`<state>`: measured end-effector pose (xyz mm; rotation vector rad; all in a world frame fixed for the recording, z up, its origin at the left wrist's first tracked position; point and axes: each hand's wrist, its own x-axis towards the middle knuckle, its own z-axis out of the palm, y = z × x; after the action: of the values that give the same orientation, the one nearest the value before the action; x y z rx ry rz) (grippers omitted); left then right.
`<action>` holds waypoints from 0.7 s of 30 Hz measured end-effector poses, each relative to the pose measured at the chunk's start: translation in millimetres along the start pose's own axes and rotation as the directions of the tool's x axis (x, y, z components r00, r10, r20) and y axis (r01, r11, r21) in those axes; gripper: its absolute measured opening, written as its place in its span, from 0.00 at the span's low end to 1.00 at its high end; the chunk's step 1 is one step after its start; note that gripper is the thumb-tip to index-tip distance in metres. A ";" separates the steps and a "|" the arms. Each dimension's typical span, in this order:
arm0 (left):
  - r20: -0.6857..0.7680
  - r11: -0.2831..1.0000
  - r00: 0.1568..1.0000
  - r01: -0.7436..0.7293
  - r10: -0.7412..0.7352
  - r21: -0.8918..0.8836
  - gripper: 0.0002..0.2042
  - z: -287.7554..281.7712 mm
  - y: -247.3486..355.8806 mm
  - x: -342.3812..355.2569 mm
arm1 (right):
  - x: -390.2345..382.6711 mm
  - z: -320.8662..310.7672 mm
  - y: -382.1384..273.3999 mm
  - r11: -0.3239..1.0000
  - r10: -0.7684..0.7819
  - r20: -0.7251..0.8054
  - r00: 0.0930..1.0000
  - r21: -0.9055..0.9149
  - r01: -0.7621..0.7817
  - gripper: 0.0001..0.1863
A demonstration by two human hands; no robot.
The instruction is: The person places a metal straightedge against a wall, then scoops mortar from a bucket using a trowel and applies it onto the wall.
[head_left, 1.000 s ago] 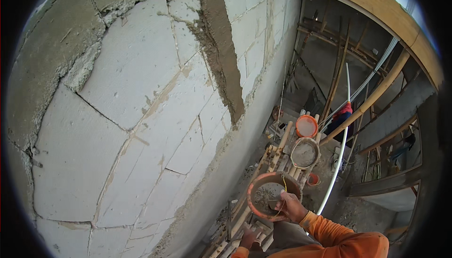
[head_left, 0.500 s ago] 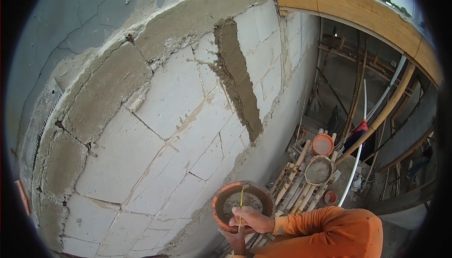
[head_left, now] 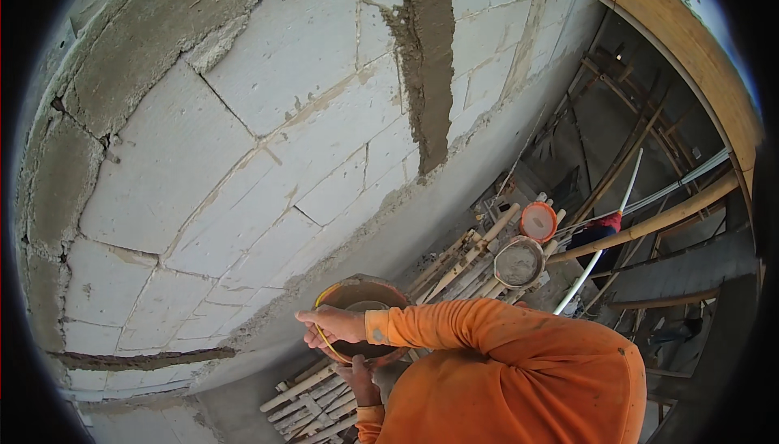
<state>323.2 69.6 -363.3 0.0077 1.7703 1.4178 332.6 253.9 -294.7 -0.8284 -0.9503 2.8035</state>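
Note:
An orange-rimmed bucket with a grey, mortar-caked inside hangs low beside the wall, tilted toward me. My right hand reaches across its opening, with the fingers closed around the thin yellow handle. At the near side of the rim, my left hand is closed on the bucket's edge; its fingertips are partly hidden. A rounded grey shape shows inside the bucket, and I cannot make out what it is. Past the bucket stands the white block wall, with a vertical band of wet mortar on it.
To the right below, an orange bucket and a round grey-filled tub stand on bamboo poles. More poles lie at lower left. A wooden beam curves along the upper right. A white pipe slants nearby.
My view has swung, and the bucket and both hands now appear farther left. My right hand has shifted to the bucket's left edge with the handle. More of my orange sleeve and torso shows.

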 end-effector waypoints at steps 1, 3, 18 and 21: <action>-0.004 1.000 1.000 0.017 -0.017 0.002 0.21 -3.3 -2.9 -4.1 | 6.3 0.5 6.7 0.998 0.067 0.011 0.998 0.008 -0.067 0.33; -0.077 0.998 0.995 0.055 -0.056 -0.016 0.20 -12.9 -11.9 -14.0 | 16.5 -2.0 17.3 0.987 0.160 0.097 0.982 0.012 -0.162 0.34; -0.045 0.832 0.898 -0.385 0.437 0.400 0.09 -83.3 -77.9 -71.5 | -12.6 -95.4 125.0 -0.640 0.209 -0.009 0.978 -0.758 0.130 0.15; 0.136 0.695 0.848 -0.502 0.512 0.515 0.11 -85.4 -72.3 -63.5 | -3.6 -105.9 138.4 -0.616 0.333 -0.098 0.938 -0.776 0.138 0.13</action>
<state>346.9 -55.2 -383.6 0.8533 2.2362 1.2178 404.4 199.2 -443.8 -0.2457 -3.8504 0.6106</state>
